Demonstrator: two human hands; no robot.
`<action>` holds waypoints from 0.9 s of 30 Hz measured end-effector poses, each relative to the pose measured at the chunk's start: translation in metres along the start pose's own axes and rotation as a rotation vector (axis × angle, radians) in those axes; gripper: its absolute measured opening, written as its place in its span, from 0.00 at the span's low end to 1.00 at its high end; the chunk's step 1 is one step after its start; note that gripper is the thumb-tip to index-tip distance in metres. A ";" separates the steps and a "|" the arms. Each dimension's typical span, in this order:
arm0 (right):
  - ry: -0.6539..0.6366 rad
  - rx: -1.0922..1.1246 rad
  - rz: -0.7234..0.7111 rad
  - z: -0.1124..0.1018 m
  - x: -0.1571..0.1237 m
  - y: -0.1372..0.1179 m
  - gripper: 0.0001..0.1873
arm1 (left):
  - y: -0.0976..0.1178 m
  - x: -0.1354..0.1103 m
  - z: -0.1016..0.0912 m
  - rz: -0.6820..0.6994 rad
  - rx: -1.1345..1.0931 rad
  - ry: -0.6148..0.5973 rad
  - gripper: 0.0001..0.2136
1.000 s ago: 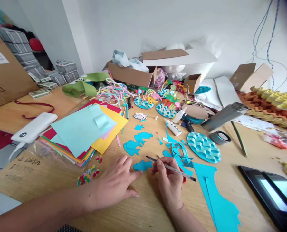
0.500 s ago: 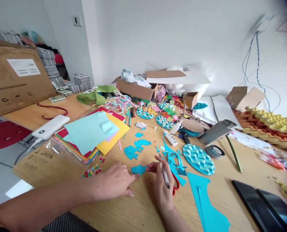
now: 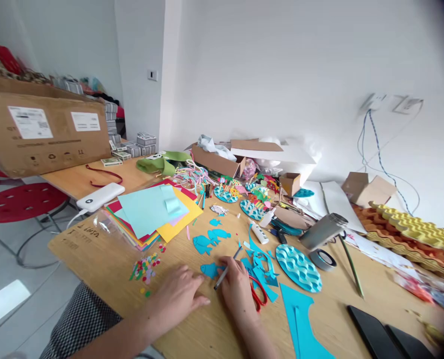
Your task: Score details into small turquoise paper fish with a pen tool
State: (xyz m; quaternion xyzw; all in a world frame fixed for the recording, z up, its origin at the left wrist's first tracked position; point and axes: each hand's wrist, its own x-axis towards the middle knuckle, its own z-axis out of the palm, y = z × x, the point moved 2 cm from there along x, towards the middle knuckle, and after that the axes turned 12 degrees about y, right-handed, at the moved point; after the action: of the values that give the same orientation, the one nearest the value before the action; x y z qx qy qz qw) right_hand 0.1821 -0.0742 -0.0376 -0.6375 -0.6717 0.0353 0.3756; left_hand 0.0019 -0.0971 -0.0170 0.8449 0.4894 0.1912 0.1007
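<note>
Lying between both hands' fingers, blue paper fish (image 3: 209, 269); right fingers (image 3: 227, 265) grip pen (image 3: 226, 269)

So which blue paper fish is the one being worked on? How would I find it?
Start at the wooden table and find the stack of coloured paper. Just right of it lies a group of blue fish cut-outs. The blue paper fish you want is the nearest one to the person, lying apart from the others between the left hand and the right hand, which holds a pen.
</note>
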 end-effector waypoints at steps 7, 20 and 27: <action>-0.090 -0.086 -0.018 -0.003 0.000 -0.008 0.15 | -0.005 -0.015 -0.002 -0.119 -0.052 0.116 0.15; 0.153 0.260 -0.006 0.011 -0.010 -0.020 0.08 | 0.001 -0.033 0.016 0.119 -0.038 0.160 0.24; 0.333 0.432 0.106 0.001 -0.007 -0.012 0.10 | -0.004 -0.024 0.014 0.111 0.014 0.055 0.25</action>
State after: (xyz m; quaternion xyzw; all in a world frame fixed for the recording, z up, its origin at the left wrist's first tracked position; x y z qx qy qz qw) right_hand 0.1711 -0.0823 -0.0356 -0.5742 -0.5432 0.0920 0.6056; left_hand -0.0064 -0.1151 -0.0364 0.8657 0.4458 0.2163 0.0705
